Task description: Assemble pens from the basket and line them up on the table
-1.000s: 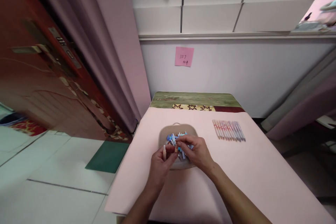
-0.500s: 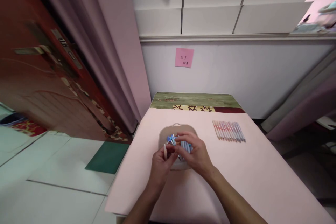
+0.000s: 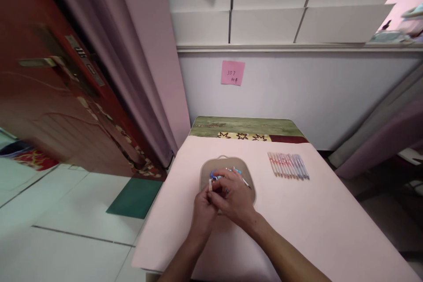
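A shallow beige basket [image 3: 250, 176] with a loop handle at the back stands in front of me, with blue and white pen parts [image 3: 214, 173] in it. Over its front left side, my left hand [image 3: 204, 208] is closed on a small white stick-like piece [image 3: 210, 183], pinched upright between thumb and fingers. My right hand [image 3: 235, 196] comes in from the right, with its fingertips curled against the left hand's fingers. What it grips there, if anything, is hidden. A thin white pen part [image 3: 246, 182] leans near the basket's right side.
A neat row of several pens [image 3: 287, 165] lies on the pink table cover [image 3: 297, 224] to the right. A pink note [image 3: 232, 73] sticks to the wall behind. At left are a curtain, a red door [image 3: 46, 97] and a green mat [image 3: 135, 196] on the floor.
My right hand has moved left and down, its fingers closing in on the left hand. The left hand still pinches the white piece. More of the basket's right side shows.
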The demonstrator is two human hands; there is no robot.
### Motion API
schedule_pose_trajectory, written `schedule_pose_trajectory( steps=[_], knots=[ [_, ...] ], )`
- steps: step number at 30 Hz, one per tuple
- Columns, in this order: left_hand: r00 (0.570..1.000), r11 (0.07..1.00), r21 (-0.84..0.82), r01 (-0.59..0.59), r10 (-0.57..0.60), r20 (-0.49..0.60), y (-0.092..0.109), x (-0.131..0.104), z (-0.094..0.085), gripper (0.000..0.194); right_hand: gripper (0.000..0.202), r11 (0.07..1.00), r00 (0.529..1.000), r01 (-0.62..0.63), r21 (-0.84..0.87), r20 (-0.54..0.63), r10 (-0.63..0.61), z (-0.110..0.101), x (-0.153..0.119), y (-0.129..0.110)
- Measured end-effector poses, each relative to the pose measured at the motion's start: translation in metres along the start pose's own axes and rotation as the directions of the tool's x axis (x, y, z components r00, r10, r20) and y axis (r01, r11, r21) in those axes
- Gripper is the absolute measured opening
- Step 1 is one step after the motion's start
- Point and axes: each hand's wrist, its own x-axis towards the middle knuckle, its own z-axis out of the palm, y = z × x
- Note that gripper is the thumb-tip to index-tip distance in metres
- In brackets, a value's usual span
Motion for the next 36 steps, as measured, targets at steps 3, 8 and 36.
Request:
schedule_pose_trajectory(
  steps=[3,8,36],
  knots=[
    [0.999,0.997,-0.05,0.05,-0.05,0.003,0.001,-0.001,0.0,0.015,0.005,0.993,0.993,-0.044,0.107,-0.107,0.056,-0.007,0.005,-0.004],
    [0.983,0.96,-0.215,0.177,-0.184,-0.014,0.002,-0.002,-0.007,0.022,0.013,0.913,0.958,-0.213,0.347,-0.111,0.266,-0.041,0.015,0.002],
    [0.935,0.777,-0.521,0.352,-0.323,0.15,0.01,-0.001,-0.019,0.021,0.014,0.985,0.989,-0.107,-0.134,0.085,0.119,-0.072,-0.007,0.01]
  ],
)
